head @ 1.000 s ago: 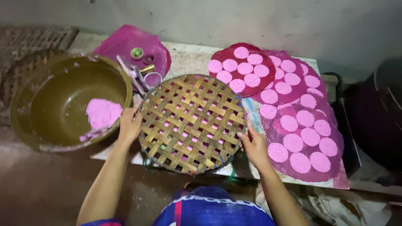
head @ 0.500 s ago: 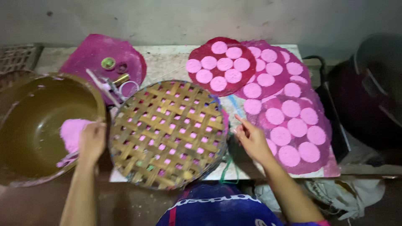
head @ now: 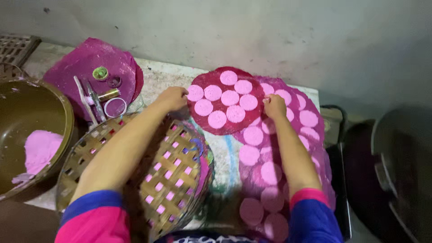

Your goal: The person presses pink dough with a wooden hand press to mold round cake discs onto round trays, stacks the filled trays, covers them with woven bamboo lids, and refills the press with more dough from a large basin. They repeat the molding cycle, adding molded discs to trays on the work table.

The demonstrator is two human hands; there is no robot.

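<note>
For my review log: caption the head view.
Both hands, left hand and right hand, grip the red round sheet of pink discs.

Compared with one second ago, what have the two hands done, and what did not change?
Both hands left the rim of the woven bamboo tray and reached forward. The left hand and right hand now touch opposite edges of the dark red round sheet carrying pink discs. The tray itself lies where it was, and the pink dough is in the brown bowl as before.
</note>
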